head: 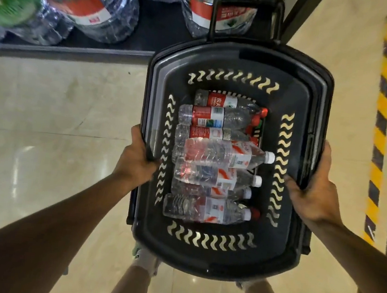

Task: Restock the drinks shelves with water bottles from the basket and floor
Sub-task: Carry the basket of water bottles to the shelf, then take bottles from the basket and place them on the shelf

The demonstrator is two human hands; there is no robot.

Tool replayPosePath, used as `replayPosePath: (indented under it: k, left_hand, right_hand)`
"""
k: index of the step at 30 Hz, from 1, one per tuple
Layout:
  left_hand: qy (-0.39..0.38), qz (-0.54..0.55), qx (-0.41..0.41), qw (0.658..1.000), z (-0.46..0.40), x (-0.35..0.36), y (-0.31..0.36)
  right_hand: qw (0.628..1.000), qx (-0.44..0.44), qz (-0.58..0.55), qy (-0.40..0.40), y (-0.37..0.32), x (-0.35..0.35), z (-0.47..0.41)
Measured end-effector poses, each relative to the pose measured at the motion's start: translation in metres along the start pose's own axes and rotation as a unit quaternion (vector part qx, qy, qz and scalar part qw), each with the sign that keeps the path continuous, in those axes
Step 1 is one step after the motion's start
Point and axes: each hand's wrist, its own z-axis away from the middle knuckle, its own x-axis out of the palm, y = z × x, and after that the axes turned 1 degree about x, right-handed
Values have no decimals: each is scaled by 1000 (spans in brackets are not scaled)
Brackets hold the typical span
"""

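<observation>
A black plastic basket fills the middle of the head view, held off the floor. My left hand grips its left rim and my right hand grips its right rim. Several small water bottles lie on their sides in the basket, some with red caps at the far end, some with white caps nearer me. The low dark shelf is at the upper left, just beyond the basket's far end.
Large water jugs with red-and-white labels stand on the low shelf, and another jug sits behind the basket's upright handle. Yellow-black hazard tape runs along the tiled floor at the right. My feet show below the basket.
</observation>
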Motion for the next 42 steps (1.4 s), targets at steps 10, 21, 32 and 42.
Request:
replayPosePath:
  k: [10,21,32,42]
  left_hand:
    - [0,-24,-21,1000,12,4,-3]
    - [-107,-178,3,978,85,-54,21]
    - [-144,-402,286,858,197,-221,184]
    - [-210,-432,322,816,270,-272,268]
  right_hand:
    - [999,31,10,8,4,1,6]
    - [991,116,28,-61,-15,-45,82]
    - [987,55,-123,-94,-149,-129,260]
    - [981,115,-138,-69,-196,-192,341]
